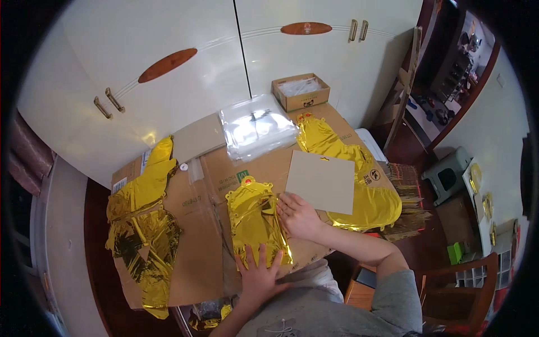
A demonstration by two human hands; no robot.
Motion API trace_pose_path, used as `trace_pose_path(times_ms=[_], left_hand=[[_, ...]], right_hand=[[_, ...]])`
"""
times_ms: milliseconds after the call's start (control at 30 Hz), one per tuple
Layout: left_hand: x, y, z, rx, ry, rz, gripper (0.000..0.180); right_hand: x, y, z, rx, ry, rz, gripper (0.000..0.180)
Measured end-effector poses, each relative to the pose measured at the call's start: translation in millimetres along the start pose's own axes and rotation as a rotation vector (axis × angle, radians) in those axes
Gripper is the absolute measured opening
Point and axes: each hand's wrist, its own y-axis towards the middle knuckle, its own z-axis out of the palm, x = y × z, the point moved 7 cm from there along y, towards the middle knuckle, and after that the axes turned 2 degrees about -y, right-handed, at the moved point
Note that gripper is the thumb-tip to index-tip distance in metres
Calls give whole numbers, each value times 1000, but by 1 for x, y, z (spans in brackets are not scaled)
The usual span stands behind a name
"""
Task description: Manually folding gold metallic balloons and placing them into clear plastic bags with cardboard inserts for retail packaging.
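A folded gold foil balloon lies flat on the cardboard in front of me. My left hand rests on its near end, palm down with the fingers spread. At its right edge lies my right hand, its fingers stretched toward the foil and touching it; the thumb is hidden. Just beyond the right hand is a beige card with a hanging slot, partly over a larger gold foil balloon on the right. More unfolded gold foil spreads along the left side.
Clear plastic bags are stacked at the back, beside a small carton of clear packets. Cardboard sheets cover the table. White cabinets stand behind it. A wooden chair and a grey stool are to the right.
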Motion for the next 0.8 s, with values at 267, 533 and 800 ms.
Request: trace_pose_path(times_ms=[267,533,800], left_hand=[[-1,-1,1,-7,21,20,99],[1,0,2,-28,15,31,99],[1,-2,3,-10,19,20,100]], right_hand=[[-16,8,21,-23,-7,3,44],[12,-21,3,242,162,38,70],[4,-24,0,278,174,114,65]])
